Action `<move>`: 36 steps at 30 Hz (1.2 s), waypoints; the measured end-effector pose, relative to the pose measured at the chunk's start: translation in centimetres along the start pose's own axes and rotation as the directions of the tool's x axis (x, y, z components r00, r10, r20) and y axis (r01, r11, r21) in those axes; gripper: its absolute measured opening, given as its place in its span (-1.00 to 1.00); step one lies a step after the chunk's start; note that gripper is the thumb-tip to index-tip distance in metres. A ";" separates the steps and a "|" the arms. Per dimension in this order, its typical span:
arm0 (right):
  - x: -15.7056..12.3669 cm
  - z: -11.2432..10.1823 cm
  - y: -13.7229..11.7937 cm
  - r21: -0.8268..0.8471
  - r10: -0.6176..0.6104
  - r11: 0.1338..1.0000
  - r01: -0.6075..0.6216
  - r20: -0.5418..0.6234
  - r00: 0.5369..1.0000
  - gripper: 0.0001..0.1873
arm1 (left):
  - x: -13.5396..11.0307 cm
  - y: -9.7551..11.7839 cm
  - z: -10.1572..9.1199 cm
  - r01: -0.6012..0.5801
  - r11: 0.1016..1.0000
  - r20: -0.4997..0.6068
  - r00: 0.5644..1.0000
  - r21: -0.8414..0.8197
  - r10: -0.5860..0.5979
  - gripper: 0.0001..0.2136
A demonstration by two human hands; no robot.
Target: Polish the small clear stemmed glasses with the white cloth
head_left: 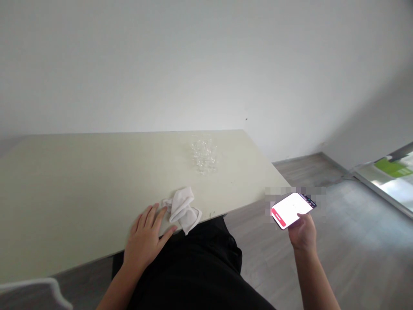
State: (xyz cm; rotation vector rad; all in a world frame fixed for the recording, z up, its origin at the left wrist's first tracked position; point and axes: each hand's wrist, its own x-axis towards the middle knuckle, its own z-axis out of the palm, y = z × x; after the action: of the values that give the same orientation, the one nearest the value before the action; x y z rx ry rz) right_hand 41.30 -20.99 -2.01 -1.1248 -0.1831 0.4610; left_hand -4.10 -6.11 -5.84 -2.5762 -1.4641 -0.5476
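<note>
One white cloth (182,207) lies at the table's (80,185) near edge, just right of the left hand (143,239); bunched, no clear long axis. Left fingers spread, palm down, index and thumb tips right beside the cloth, contact can't be told. Left is nearer; right hand (303,234) is well apart, off the table, fingers gripping a phone (288,211). Transparent pieces (204,156) sit farther back, shapes unclear.

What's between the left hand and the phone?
In the head view, going right from the left hand: white cloth, black clothing, then floor, before the phone.
</note>
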 end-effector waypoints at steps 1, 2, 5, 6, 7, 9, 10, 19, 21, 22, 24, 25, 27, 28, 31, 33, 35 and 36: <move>0.0 0.0 0.0 0.003 0.005 1.000 -0.005 -0.001 1.000 -0.68 | 0.0 0.0 0.0 0.002 1.000 -0.001 1.000 -0.002 -0.002 -0.36; 0.0 0.0 0.0 0.006 0.007 1.000 -0.007 0.000 1.000 -0.68 | 0.0 0.0 0.0 0.003 1.000 -0.003 1.000 -0.004 -0.003 -0.36; -0.1 0.1 -0.1 0.008 0.007 1.000 -0.008 0.013 1.000 -0.68 | 0.0 0.0 0.0 0.005 1.000 -0.003 1.000 -0.020 -0.006 -0.37; -0.1 0.2 -0.2 0.005 0.005 1.000 -0.005 0.015 1.000 -0.68 | 0.0 0.0 0.0 0.007 1.000 -0.003 1.000 -0.027 -0.007 -0.38; -0.2 0.2 -0.2 0.001 0.005 1.000 -0.005 0.014 1.000 -0.68 | 0.0 0.0 0.0 0.008 0.999 -0.005 1.000 -0.033 -0.008 -0.38; -0.2 0.3 -0.3 -0.002 0.010 1.000 -0.010 0.001 1.000 -0.68 | 0.0 0.0 0.0 0.012 0.999 -0.011 1.000 -0.039 -0.012 -0.39; -0.3 0.3 -0.4 -0.002 0.012 1.000 -0.012 -0.005 1.000 -0.69 | 0.0 0.0 0.0 0.012 0.999 -0.015 1.000 -0.038 -0.013 -0.40; -0.5 0.5 -0.5 0.013 0.026 1.000 -0.026 -0.010 1.000 -0.69 | 0.0 0.0 0.1 0.005 1.000 -0.008 1.000 -0.028 -0.005 -0.38; -0.6 0.6 -0.6 0.023 0.028 0.999 -0.028 -0.011 1.000 -0.70 | 0.0 -0.1 0.1 0.008 1.000 -0.007 1.000 -0.025 -0.008 -0.37; -0.7 0.7 -0.8 0.034 0.035 0.999 -0.034 -0.010 0.999 -0.70 | 0.0 -0.1 0.1 0.009 1.000 -0.004 1.000 -0.022 -0.009 -0.37; -0.9 0.9 -1.1 0.060 0.056 0.997 -0.055 -0.013 0.998 -0.71 | 0.0 0.0 0.1 0.009 1.000 0.001 1.000 -0.016 -0.009 -0.37; -0.9 1.0 -1.2 0.072 0.068 0.995 -0.067 -0.016 0.998 -0.71 | 0.0 0.0 0.1 0.008 1.000 0.002 1.000 -0.013 -0.008 -0.37; -1.0 1.1 -1.4 0.082 0.081 0.994 -0.078 -0.026 0.996 -0.71 | 0.0 0.0 0.1 0.006 1.000 0.001 1.000 -0.008 -0.006 -0.37; -1.0 1.1 -1.5 0.080 0.080 0.994 -0.078 -0.029 0.996 -0.70 | 0.0 0.0 0.1 0.005 1.000 -0.003 1.000 -0.008 -0.005 -0.38; -1.0 1.2 -1.6 0.068 0.076 0.995 -0.074 -0.024 0.997 -0.70 | 0.0 0.1 0.0 0.007 1.000 -0.008 1.000 -0.015 -0.007 -0.38; -1.0 1.3 -1.7 0.077 0.086 0.994 -0.083 -0.035 0.996 -0.71 | 0.0 0.1 0.0 0.011 1.000 -0.008 1.000 -0.023 -0.011 -0.38; -1.1 1.4 -1.8 0.093 0.097 0.991 -0.092 -0.053 0.994 -0.72 | 0.0 0.0 0.0 0.016 0.999 -0.006 1.000 -0.028 -0.016 -0.37; -1.1 1.5 -1.8 0.102 0.099 0.991 -0.092 -0.061 0.993 -0.72 | 0.0 0.0 0.0 0.016 0.999 -0.006 1.000 -0.028 -0.016 -0.36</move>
State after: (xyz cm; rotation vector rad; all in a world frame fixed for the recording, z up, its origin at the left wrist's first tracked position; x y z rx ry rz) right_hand 40.28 -20.88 0.37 -1.0529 -0.0485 0.5122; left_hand -4.09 -6.15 -5.84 -2.5837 -1.4868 -0.5812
